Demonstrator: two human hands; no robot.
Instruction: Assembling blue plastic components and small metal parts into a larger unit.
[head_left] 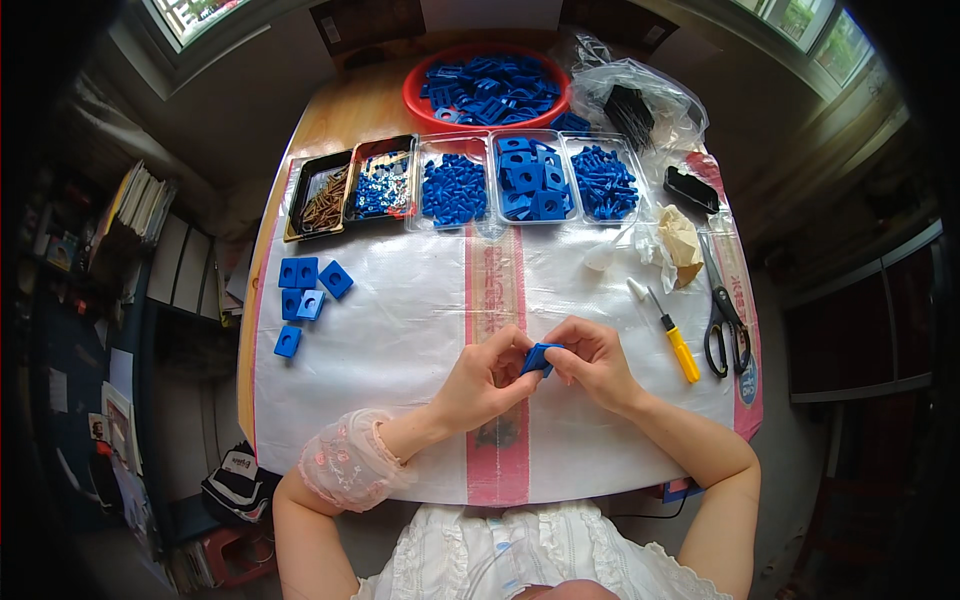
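I see the left hand (pixel 482 376) and right hand (pixel 592 366) pinch a block (pixel 539 359) toward the table's (pixel 328 112) near edge; likely light, hard, best held by its sides.

This looks like a room in a home, with one counter (pixel 345 100) given over to small piecework. The homely side shows in the windows (pixel 835 45), the shelf unit (pixel 149 350) packed with books and papers (pixel 140 208), the backpack (pixel 240 482) and the red stool (pixel 237 556). The workshop side shows in the plastic sheet (pixel 385 290), trays (pixel 455 226) of blue plastic parts (pixel 453 188), a heaped red basin (pixel 412 106), the yellow-handled screwdriver (pixel 682 355) and black-handled scissors (pixel 740 335).
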